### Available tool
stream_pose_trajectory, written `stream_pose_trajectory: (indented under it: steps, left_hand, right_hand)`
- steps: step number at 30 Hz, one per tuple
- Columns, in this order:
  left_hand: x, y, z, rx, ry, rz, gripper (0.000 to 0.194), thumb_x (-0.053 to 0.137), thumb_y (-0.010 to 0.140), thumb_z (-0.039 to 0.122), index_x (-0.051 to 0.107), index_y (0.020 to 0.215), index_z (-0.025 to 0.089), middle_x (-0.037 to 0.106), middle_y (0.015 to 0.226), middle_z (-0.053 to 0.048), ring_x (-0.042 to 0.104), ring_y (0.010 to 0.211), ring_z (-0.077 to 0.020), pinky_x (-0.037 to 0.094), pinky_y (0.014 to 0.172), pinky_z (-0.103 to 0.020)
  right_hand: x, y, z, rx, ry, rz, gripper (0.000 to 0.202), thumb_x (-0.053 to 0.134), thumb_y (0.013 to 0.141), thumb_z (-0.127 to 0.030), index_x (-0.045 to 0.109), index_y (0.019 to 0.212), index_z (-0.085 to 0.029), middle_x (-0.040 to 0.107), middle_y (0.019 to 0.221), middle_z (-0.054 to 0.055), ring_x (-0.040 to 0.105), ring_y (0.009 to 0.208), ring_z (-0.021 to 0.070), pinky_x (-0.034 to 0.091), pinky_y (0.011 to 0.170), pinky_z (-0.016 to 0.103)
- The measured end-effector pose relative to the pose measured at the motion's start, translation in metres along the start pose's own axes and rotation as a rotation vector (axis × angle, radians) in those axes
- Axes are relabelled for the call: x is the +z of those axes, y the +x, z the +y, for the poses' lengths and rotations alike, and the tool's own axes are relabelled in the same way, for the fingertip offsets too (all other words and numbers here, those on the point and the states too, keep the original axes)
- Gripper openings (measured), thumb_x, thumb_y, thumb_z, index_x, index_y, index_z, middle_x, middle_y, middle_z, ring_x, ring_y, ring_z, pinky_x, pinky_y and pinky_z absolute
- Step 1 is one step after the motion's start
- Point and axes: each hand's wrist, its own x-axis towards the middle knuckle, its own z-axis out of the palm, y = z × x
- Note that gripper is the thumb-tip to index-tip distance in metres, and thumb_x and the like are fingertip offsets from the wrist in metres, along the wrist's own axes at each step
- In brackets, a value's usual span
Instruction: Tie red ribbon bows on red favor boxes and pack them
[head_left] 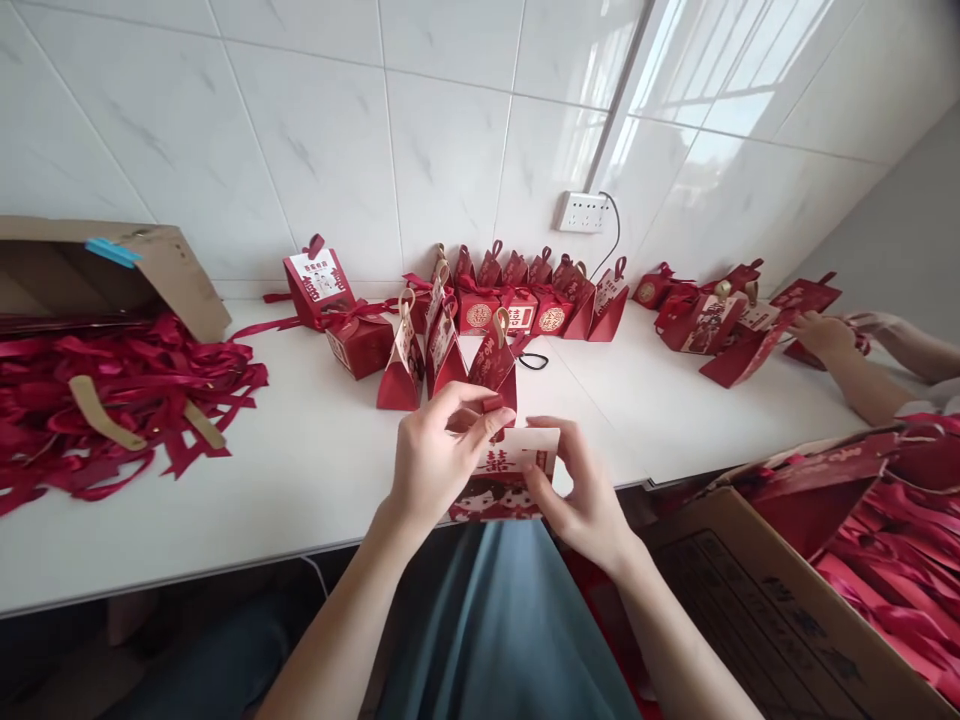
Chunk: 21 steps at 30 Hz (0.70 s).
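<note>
A red and white printed gift box point(491, 497) is held at the front edge of the white counter. My left hand point(439, 450) pinches the red ribbon loop point(493, 404) at its top. Around the box's right edge, the thumb and fingers of my right hand point(581, 490) are closed, thumb on the printed face. Just behind stand finished-looking triangular gift boxes, one red with a tan loop point(495, 362), others with white printed faces point(401, 365). The underside and back of the held box are hidden.
Red ribbons point(120, 400) spill from a cardboard carton point(180, 280) at left. More gift boxes point(517, 310) line the wall below a power strip point(583, 212). At right, another person's hands point(825, 335) work near boxes; a carton point(750, 600) of red boxes stands below.
</note>
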Motion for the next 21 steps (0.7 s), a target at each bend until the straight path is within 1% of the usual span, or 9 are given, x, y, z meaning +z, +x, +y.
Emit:
stream_pose_trajectory:
  steps: [2,3,5,6,8,12,17,19,21]
  left_hand:
    - [0.003,0.001,0.000,0.139,0.067,0.024,0.013,0.068,0.081,0.031,0.064,0.085,0.020,0.072,0.071,0.003,0.067,0.058,-0.0094,0.053,0.056,-0.016]
    - [0.006,0.002,-0.001,0.221,0.100,0.029,0.011,0.067,0.082,0.030,0.064,0.086,0.019,0.073,0.073,0.002,0.068,0.060,-0.0091,0.053,0.058,-0.016]
    - [0.011,0.003,-0.004,0.356,0.156,0.034,0.008,0.064,0.085,0.026,0.064,0.087,0.018,0.074,0.078,0.001,0.069,0.064,-0.0089,0.053,0.060,-0.015]
    - [0.015,0.004,-0.006,0.392,0.180,0.037,0.008,0.063,0.086,0.026,0.064,0.088,0.018,0.075,0.078,0.001,0.069,0.065,-0.0089,0.052,0.060,-0.015]
    - [0.020,0.004,-0.011,0.395,0.222,0.048,0.009,0.062,0.086,0.027,0.064,0.086,0.018,0.075,0.077,0.000,0.069,0.063,-0.0089,0.052,0.059,-0.015]
    - [0.026,0.003,-0.020,0.350,0.292,0.092,0.013,0.062,0.086,0.030,0.064,0.085,0.017,0.074,0.072,0.001,0.069,0.059,-0.0091,0.048,0.052,-0.014]
    - [0.030,0.003,-0.024,0.393,0.387,0.175,0.013,0.062,0.086,0.030,0.063,0.083,0.018,0.074,0.072,0.001,0.064,0.048,-0.0074,0.043,0.046,-0.015]
    - [0.032,0.004,-0.024,0.406,0.394,0.177,0.013,0.063,0.085,0.030,0.063,0.083,0.018,0.074,0.071,0.001,0.064,0.048,-0.0074,0.043,0.046,-0.016]
    - [0.032,0.004,-0.023,0.376,0.374,0.154,0.015,0.063,0.086,0.032,0.064,0.083,0.017,0.074,0.071,0.000,0.065,0.050,-0.0083,0.044,0.047,-0.016]
  right_hand:
    - [0.002,0.007,-0.005,-0.067,-0.005,0.109,0.029,0.054,0.087,-0.023,0.046,0.116,-0.021,0.060,0.088,0.003,0.057,0.071,0.0149,0.047,0.064,0.027]
    - [0.003,0.011,-0.006,-0.091,0.004,0.163,0.030,0.056,0.086,-0.024,0.047,0.115,-0.022,0.061,0.091,0.003,0.057,0.072,0.0149,0.047,0.064,0.027]
    - [0.008,0.018,-0.006,-0.094,0.031,0.263,0.017,0.057,0.087,-0.027,0.053,0.102,-0.022,0.061,0.086,0.003,0.057,0.070,0.0141,0.045,0.060,0.026]
    - [0.011,0.021,-0.005,-0.067,0.048,0.302,0.010,0.057,0.087,-0.028,0.055,0.094,-0.021,0.061,0.082,0.002,0.056,0.067,0.0133,0.044,0.058,0.025]
    - [0.018,0.025,0.000,0.014,0.089,0.352,0.011,0.057,0.087,-0.031,0.054,0.083,-0.021,0.058,0.071,0.000,0.052,0.058,0.0115,0.041,0.053,0.024]
    - [0.027,0.030,0.005,0.127,0.122,0.375,0.014,0.058,0.082,-0.032,0.051,0.076,-0.021,0.050,0.058,-0.004,0.049,0.054,0.0115,0.038,0.049,0.023]
    - [0.025,0.033,0.003,0.175,0.145,0.387,0.009,0.056,0.075,-0.024,0.048,0.073,-0.022,0.048,0.059,-0.005,0.050,0.056,0.0122,0.038,0.049,0.023]
    - [0.023,0.031,0.005,0.162,0.152,0.371,0.008,0.056,0.075,-0.023,0.048,0.073,-0.022,0.050,0.062,-0.004,0.052,0.059,0.0126,0.039,0.050,0.023]
    - [0.021,0.028,0.010,0.126,0.169,0.343,0.006,0.056,0.078,-0.023,0.050,0.076,-0.022,0.054,0.066,-0.002,0.053,0.062,0.0130,0.041,0.052,0.024]
